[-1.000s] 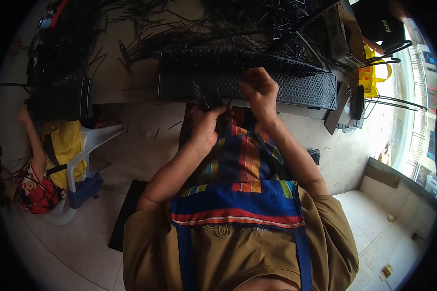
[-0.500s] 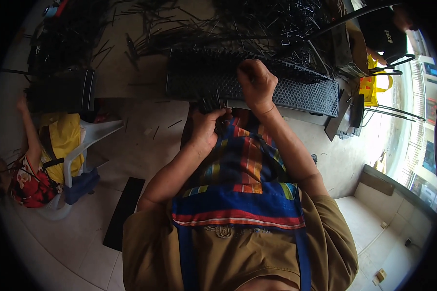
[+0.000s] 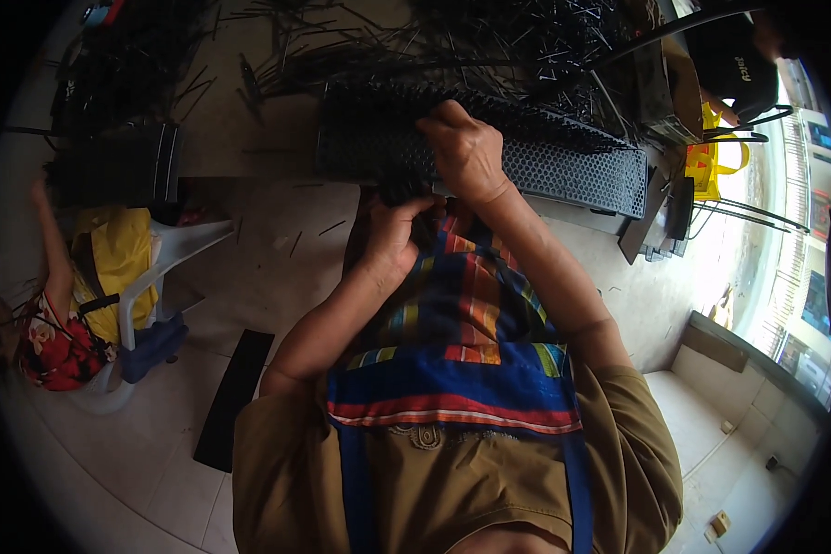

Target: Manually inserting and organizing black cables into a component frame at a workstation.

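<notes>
A long black panel with a honeycomb of holes [image 3: 577, 180] lies across in front of me. Rows of thin black sticks [image 3: 545, 125] stand up in the holes along its far side. My left hand [image 3: 392, 238] is wrapped round a bundle of short black sticks [image 3: 404, 187] at the panel's near edge. Above the panel, close to the standing sticks, my right hand [image 3: 468, 155] is closed with its fingertips pinched. Whatever is between those fingertips is hidden by the hand.
Loose black sticks [image 3: 342, 42] are heaped beyond the panel. A cardboard box [image 3: 669, 92] and a yellow bag [image 3: 706, 166] are at the right. On the left, a person [image 3: 51, 328] sits on a white plastic chair [image 3: 171, 268] beside another dark panel [image 3: 125, 166]. A black strip [image 3: 235, 397] lies on the floor.
My right hand has moved left and slightly farther away over the panel. The bundle in my left hand now points more away from me, and the left hand has barely shifted.
</notes>
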A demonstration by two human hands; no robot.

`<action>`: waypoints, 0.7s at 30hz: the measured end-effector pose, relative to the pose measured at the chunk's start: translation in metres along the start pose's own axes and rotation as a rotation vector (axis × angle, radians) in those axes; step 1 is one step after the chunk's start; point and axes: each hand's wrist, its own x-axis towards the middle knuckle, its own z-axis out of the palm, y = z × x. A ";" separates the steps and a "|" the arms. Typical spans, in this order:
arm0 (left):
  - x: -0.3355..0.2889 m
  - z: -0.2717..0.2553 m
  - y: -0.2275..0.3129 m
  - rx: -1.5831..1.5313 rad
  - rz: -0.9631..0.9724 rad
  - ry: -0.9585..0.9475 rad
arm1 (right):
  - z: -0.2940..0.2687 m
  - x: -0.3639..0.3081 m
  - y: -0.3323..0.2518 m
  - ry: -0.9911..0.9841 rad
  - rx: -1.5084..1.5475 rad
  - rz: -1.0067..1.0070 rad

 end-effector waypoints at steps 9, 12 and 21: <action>0.003 0.002 0.000 0.009 0.020 -0.098 | 0.005 -0.039 0.009 -0.107 0.870 0.587; 0.006 -0.003 -0.002 0.037 0.028 -0.040 | -0.004 -0.031 0.009 0.062 0.942 0.748; 0.004 -0.001 0.002 0.103 0.027 0.045 | -0.005 -0.002 0.013 0.307 0.406 0.354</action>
